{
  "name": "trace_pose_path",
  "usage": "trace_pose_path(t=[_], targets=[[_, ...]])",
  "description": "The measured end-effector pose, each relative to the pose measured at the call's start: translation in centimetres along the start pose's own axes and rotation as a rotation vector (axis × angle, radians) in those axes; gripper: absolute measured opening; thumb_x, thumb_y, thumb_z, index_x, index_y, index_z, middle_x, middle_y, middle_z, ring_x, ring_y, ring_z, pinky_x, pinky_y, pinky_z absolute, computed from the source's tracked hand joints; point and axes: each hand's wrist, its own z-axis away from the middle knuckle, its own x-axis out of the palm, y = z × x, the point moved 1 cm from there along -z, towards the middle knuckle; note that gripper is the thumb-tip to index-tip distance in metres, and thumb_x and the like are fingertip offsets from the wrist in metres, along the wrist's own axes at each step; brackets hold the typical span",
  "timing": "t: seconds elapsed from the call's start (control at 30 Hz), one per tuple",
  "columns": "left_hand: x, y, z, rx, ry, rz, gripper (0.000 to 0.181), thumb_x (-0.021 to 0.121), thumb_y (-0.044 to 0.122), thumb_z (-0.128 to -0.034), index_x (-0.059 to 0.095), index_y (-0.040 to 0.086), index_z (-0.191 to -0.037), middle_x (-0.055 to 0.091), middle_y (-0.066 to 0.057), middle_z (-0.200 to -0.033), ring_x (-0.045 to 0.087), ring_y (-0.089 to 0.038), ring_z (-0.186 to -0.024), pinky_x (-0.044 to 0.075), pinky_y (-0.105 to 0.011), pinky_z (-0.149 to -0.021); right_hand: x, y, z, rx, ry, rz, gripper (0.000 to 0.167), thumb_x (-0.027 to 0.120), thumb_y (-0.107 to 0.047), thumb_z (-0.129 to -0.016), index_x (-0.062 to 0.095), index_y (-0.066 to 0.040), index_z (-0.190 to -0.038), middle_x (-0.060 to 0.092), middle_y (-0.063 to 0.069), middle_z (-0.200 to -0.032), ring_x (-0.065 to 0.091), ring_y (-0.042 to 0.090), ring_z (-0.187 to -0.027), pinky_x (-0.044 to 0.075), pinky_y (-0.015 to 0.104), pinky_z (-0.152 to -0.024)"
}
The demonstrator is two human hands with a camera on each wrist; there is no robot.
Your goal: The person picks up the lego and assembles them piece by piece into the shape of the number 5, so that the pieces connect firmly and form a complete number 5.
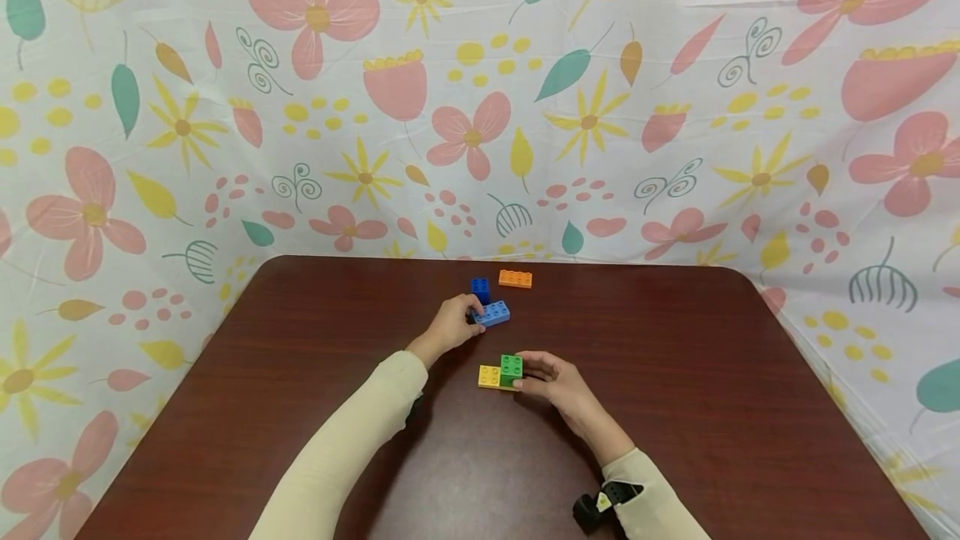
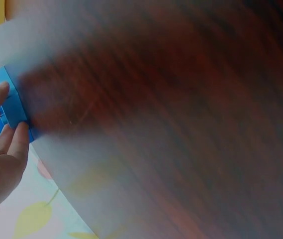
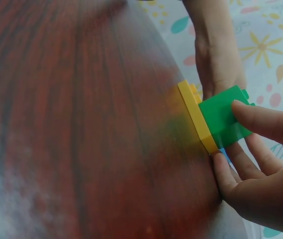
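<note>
My left hand [image 1: 452,323] pinches a light blue toy brick [image 1: 493,314] between thumb and fingers near the back of the table. Just behind that piece stands a dark blue brick [image 1: 480,287]. Closer to me, a green block [image 1: 512,368] sits on the right end of a flat yellow brick [image 1: 489,377]. My right hand [image 1: 558,390] holds the green block from its right side. In the right wrist view, the thumb presses one face of the green block [image 3: 223,117], and a fingertip touches the end of the yellow brick [image 3: 195,114].
An orange brick [image 1: 515,278] lies near the back edge of the dark brown table [image 1: 675,373]. Behind the table hangs a flowered cloth [image 1: 480,90]. A black wrist camera [image 1: 600,507] is strapped at the right sleeve.
</note>
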Motion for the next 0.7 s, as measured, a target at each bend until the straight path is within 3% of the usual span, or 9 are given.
trace_pose_path(t=[0.47,0.7], targets=[[0.02,-0.05,0.29,0.004,0.006,0.005,0.017,0.073,0.005,-0.0845,0.059,0.008,-0.093,0.058,-0.005,-0.089,0.049,-0.019,-0.078,0.046,-0.031,-0.071,0.25,-0.4,0.39,0.011,0.017,0.007,0.048,0.075,-0.01,-0.084,0.058,-0.004,-0.128,0.059,0.013,-0.125,0.057,0.024,-0.109,0.051,0.033,-0.084],[-0.16,-0.06,0.28,0.027,0.011,0.018,0.023,0.071,0.002,-0.0861,0.057,0.008,-0.104,0.062,-0.009,-0.108,0.054,-0.022,-0.089,0.05,-0.035,-0.079,0.14,-0.35,0.34,-0.003,0.003,0.007,0.048,0.074,-0.009,-0.084,0.057,-0.004,-0.129,0.059,0.014,-0.125,0.057,0.023,-0.109,0.051,0.031,-0.083]])
